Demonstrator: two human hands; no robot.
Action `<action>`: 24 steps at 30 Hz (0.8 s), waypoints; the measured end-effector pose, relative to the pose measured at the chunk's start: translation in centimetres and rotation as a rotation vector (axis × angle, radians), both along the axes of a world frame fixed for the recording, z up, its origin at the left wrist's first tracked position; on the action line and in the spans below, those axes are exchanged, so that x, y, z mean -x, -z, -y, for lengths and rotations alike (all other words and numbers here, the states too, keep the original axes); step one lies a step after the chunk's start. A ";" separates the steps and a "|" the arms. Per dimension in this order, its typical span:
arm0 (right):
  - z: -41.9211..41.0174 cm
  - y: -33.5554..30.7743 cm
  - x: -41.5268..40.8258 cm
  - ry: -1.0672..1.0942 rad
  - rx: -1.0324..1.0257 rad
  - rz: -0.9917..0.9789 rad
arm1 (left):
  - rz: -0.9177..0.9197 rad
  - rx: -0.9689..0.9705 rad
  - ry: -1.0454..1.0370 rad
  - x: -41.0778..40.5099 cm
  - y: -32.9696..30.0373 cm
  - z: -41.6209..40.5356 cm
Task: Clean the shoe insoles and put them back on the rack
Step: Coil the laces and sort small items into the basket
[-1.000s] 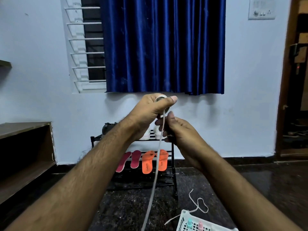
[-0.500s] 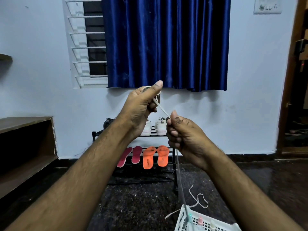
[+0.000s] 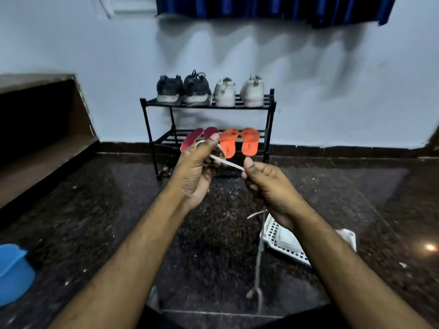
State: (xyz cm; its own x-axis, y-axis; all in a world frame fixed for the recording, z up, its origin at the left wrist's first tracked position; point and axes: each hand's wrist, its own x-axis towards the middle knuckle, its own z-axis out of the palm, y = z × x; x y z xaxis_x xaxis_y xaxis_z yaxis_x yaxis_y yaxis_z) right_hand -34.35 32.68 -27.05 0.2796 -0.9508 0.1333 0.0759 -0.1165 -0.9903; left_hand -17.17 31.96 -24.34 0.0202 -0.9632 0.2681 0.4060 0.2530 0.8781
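A black two-tier shoe rack (image 3: 269, 119) stands against the wall. Two orange insoles (image 3: 238, 141) and two pink insoles (image 3: 199, 136) lean on its lower shelf. Dark shoes (image 3: 183, 90) and white shoes (image 3: 238, 91) sit on top. My left hand (image 3: 196, 170) holds a small coil of white shoelace (image 3: 226, 162) in front of the pink insoles. My right hand (image 3: 268, 186) pinches the lace a short way to the right, and its loose end hangs down past my right wrist toward the floor.
A white perforated plastic basket (image 3: 276, 238) lies on the dark speckled floor under my right forearm. A blue plastic tub (image 3: 13, 271) sits at the lower left edge. A wooden shelf unit (image 3: 42, 129) runs along the left wall. A blue curtain (image 3: 273, 8) hangs above.
The view has tilted down and both hands have dropped from curtain height to the rack's lower shelf. The lace stays held between them, and more of it is wound on the left hand.
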 end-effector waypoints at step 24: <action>6.5 21.3 2.6 -0.175 0.044 -0.654 | 0.481 -0.349 -0.269 -0.3 20.0 6.0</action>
